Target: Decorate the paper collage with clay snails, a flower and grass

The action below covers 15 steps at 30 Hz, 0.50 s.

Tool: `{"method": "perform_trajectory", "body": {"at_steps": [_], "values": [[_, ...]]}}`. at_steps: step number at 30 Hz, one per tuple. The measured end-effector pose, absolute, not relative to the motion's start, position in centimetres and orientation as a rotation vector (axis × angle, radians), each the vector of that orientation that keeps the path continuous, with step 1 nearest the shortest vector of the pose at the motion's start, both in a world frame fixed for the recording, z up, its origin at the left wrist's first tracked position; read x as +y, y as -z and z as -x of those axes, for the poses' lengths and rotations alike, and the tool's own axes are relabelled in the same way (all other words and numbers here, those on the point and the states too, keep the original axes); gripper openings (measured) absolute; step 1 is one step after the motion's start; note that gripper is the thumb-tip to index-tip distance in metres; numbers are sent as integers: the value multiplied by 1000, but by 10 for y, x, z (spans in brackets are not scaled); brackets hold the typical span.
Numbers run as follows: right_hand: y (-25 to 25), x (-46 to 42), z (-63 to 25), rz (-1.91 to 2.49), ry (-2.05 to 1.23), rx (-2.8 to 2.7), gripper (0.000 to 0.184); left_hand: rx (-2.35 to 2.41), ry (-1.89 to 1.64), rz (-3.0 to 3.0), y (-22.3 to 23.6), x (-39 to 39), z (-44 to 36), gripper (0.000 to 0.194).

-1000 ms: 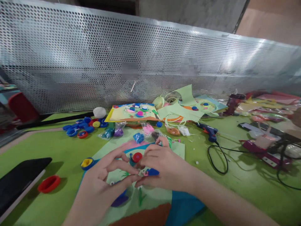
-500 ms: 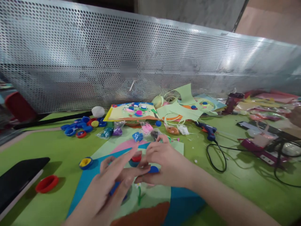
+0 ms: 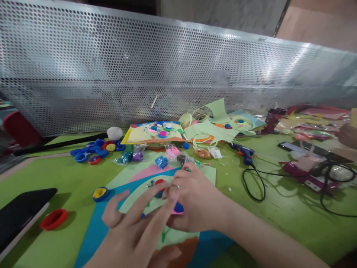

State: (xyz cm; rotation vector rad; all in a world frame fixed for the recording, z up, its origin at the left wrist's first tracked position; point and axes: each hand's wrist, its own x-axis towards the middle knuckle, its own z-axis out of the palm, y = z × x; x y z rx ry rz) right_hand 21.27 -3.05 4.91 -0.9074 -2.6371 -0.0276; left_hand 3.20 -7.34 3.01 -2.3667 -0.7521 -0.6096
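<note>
My left hand (image 3: pixel 139 223) is over a paper collage, its fingers spread and the index tip touching the fingertips of my right hand. My right hand (image 3: pixel 195 203) is closed in a pinch; a tiny pale bit shows at its fingertips, too small to name. Beneath both hands lies the collage of light green paper (image 3: pixel 131 204) on a blue sheet (image 3: pixel 95 227), with a brown patch (image 3: pixel 189 247) at the near edge. A red cap (image 3: pixel 160 182) and a blue cap (image 3: pixel 179 207) sit on it, partly covered by my fingers.
Left are a phone (image 3: pixel 25 212), a red ring-shaped cap (image 3: pixel 54 219), a blue cap with yellow inside (image 3: pixel 99 193) and several loose caps (image 3: pixel 96 149). Bagged clay (image 3: pixel 161 162) lies behind the collage. A glue gun (image 3: pixel 245 153) with a looping cord is on the right.
My left hand has spread its fingers, and its index has moved up to my right fingertips. More of the red cap and the green paper shows. The view has shifted slightly.
</note>
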Motion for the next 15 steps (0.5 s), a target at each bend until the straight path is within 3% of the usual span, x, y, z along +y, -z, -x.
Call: {"method": "perform_trajectory", "body": {"at_steps": [12,15], "values": [[-56,-32,-209,974,-73,-2832,22,-762,686,2331,-26,-80,-41,39],[-55,-33,-209,990,-108,-2831,24,-831,742,2331,-22,-84,-44,45]]}}
